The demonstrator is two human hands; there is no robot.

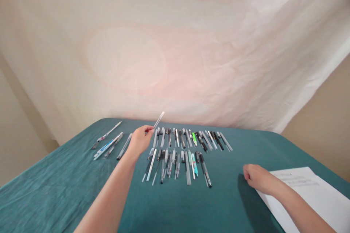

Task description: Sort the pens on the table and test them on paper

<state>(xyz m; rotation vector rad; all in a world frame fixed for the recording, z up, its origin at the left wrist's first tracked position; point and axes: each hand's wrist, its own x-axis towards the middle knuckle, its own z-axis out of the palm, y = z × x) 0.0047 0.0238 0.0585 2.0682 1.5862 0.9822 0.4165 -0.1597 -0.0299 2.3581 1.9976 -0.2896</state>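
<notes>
The left hand (140,140) has its thumb and fingers pinching a clear pen (159,119), raised at a slant above the left end of the far row of pens (189,138). Nearer lies a 2nd row of pens (187,169), and a loose group of pens (109,146) sits left on the green tablecloth (175,207). The right hand (257,178), fingers curled into a fist, is at the left edge of the white paper (314,196).

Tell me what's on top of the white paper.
Blurred grey lines show on the paper, too unclear to read. The right forearm crosses over it, hiding part of its surface.
</notes>
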